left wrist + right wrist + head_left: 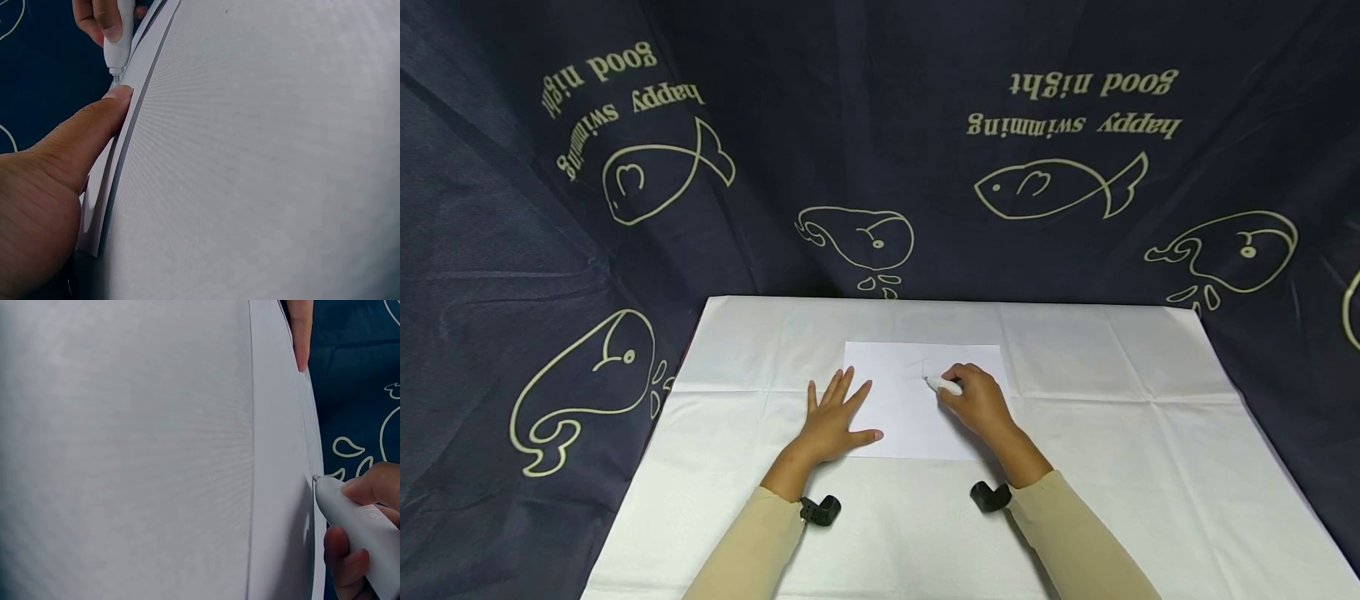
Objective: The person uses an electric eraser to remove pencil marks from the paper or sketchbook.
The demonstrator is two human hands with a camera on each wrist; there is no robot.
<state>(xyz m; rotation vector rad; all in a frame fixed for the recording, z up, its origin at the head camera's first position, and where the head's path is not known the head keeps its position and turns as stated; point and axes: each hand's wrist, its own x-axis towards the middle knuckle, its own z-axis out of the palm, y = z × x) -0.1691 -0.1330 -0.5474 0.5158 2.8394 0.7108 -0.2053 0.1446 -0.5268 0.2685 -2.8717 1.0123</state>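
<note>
A sheet of white paper (895, 425) lies on the table, with a few faint thin lines near its upper middle. My left hand (829, 429) rests on the paper's left side with straight, spread fingers; its thumb (94, 128) stretches toward the sheet's lower part. In my right hand (981, 402) is a thick white pen-like tool (944, 385), pinched between thumb and fingers. Its narrow tip points left and meets the paper beside the faint lines. The right wrist view shows the tool's smooth white body (359, 534) tapering to that small tip; its exact kind is unclear.
A white cloth with fold creases covers the table (1120, 467). Behind and to the sides hangs a dark blue curtain (865, 108) with pale whale and fish drawings and upside-down lettering. A black device (823, 510) sits at the left wrist, another (990, 497) at the right.
</note>
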